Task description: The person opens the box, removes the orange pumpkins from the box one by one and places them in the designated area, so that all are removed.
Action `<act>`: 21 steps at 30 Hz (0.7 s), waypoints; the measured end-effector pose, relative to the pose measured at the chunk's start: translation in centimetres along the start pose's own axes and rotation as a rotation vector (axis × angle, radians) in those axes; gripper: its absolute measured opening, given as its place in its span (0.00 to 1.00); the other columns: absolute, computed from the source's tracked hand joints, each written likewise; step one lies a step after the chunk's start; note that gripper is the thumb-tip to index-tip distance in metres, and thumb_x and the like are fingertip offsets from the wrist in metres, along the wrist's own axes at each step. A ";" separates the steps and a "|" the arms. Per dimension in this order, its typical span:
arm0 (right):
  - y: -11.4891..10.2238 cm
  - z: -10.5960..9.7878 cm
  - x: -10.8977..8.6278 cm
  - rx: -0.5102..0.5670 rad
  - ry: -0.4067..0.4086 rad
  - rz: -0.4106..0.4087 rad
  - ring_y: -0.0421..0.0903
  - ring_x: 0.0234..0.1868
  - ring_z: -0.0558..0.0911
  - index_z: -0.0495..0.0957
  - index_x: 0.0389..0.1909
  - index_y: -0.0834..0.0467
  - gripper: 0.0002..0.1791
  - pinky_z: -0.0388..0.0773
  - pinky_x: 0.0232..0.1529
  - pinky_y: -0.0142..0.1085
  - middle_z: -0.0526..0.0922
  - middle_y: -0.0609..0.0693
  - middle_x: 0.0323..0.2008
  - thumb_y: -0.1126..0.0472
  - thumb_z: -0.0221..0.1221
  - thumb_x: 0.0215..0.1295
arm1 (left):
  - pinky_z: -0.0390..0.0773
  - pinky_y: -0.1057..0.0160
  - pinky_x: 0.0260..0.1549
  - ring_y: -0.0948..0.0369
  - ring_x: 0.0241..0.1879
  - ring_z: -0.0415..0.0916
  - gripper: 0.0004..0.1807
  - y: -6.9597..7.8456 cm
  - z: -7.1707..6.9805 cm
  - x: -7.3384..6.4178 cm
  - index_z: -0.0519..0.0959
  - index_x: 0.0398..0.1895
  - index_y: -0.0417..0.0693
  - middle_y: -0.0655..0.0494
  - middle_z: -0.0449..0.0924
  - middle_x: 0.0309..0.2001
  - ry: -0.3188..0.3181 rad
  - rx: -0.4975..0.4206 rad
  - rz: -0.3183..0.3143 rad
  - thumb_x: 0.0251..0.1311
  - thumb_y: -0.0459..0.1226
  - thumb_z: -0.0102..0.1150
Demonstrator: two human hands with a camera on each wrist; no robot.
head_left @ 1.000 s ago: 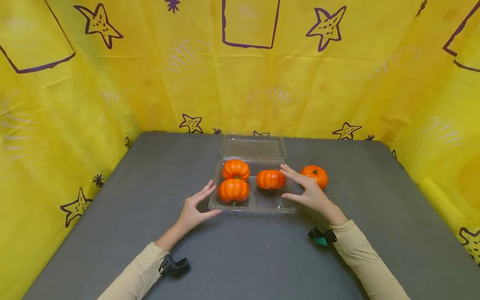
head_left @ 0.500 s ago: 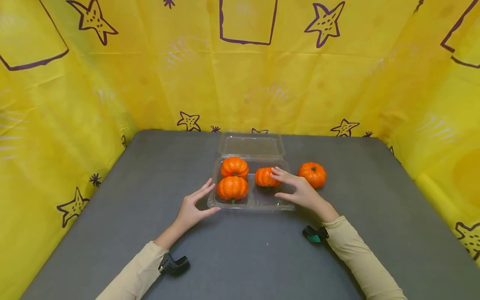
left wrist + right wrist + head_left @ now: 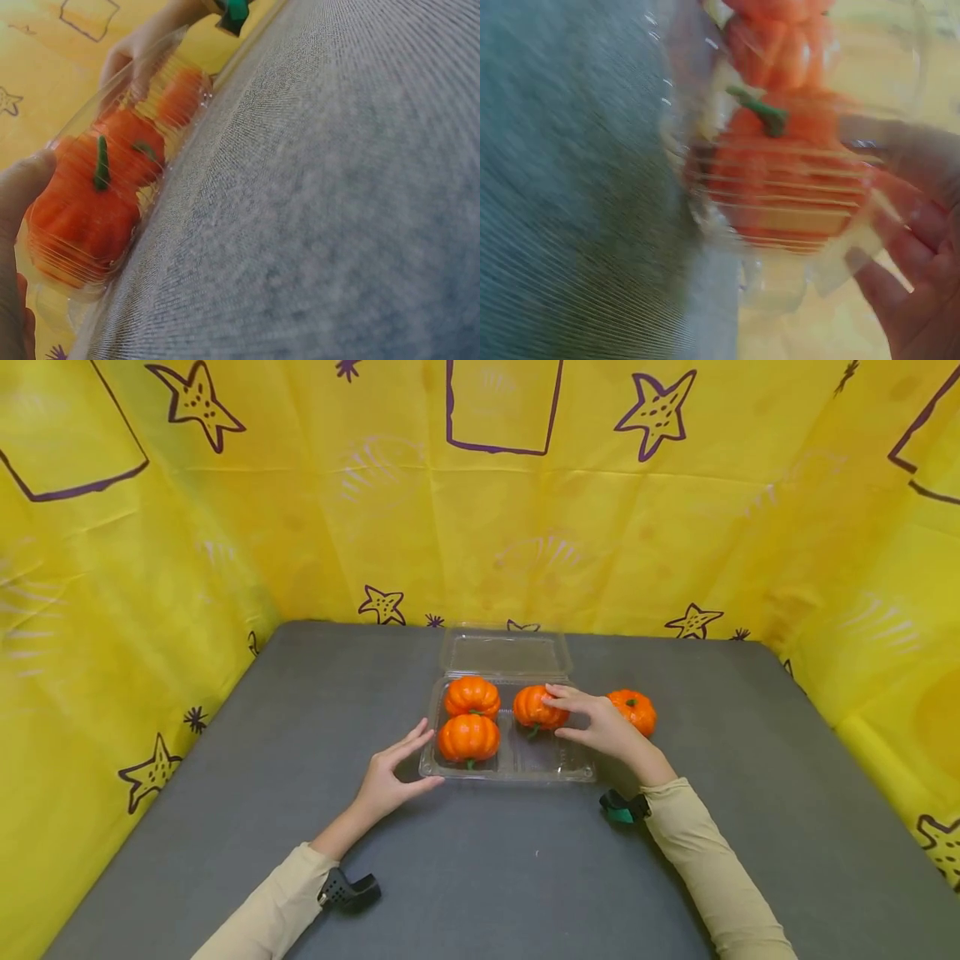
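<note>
A clear plastic clamshell container [image 3: 551, 760] lies with its lid folded back. Its left compartment holds two small orange pumpkins, a rear pumpkin [image 3: 471, 695] and a front pumpkin [image 3: 468, 739]. A third pumpkin [image 3: 534, 707] sits toward the back of the right compartment, its green stem facing front-left. My right hand [image 3: 603, 727] rests its extended fingers on this pumpkin's right side, with the thumb apart below. My left hand [image 3: 386, 785] spreads along the container's left side, thumb at the front-left corner. In the left wrist view the thumb [image 3: 30, 176] touches the plastic.
Another orange pumpkin [image 3: 634, 712] lies on the grey table [image 3: 480, 877] right of the container, partly behind my right hand. The open lid [image 3: 506, 652] reaches the table's back edge. Yellow patterned cloth [image 3: 480, 527] walls the back and sides.
My right hand has moved left onto the pumpkin in the right compartment. That pumpkin has turned, its stem now pointing more to the front-left. My left hand stays at the container's left side.
</note>
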State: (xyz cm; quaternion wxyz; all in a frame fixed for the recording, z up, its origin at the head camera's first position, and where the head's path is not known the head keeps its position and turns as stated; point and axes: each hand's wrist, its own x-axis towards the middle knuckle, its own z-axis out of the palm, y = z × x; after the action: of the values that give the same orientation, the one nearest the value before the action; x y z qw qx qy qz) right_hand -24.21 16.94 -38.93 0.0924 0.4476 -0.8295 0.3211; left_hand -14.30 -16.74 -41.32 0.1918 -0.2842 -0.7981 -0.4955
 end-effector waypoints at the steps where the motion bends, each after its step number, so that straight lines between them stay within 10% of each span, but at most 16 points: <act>1: 0.1 -0.1 0.1 -0.002 0.002 0.004 0.54 0.60 0.64 0.73 0.53 0.63 0.30 0.68 0.51 0.46 0.69 0.57 0.58 0.68 0.68 0.45 | 0.61 0.65 0.54 0.41 0.53 0.65 0.33 0.0 0.0 0.0 0.72 0.49 0.27 0.31 0.65 0.55 0.000 0.005 0.007 0.33 0.25 0.72; 21: -0.2 0.2 1.0 -0.103 -0.065 0.131 0.55 0.56 0.66 0.65 0.57 0.63 0.41 0.67 0.51 0.48 0.66 0.59 0.59 0.72 0.71 0.37 | 0.61 0.65 0.54 0.42 0.53 0.65 0.32 -0.3 0.1 0.1 0.73 0.48 0.26 0.32 0.66 0.54 -0.001 -0.009 0.013 0.33 0.25 0.72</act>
State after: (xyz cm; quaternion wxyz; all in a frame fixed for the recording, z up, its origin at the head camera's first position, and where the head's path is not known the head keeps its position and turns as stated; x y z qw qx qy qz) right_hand -24.63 16.02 -38.56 0.0673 0.3973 -0.8749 0.2687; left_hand -14.63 -16.74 -41.50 0.1932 -0.2907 -0.7940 -0.4976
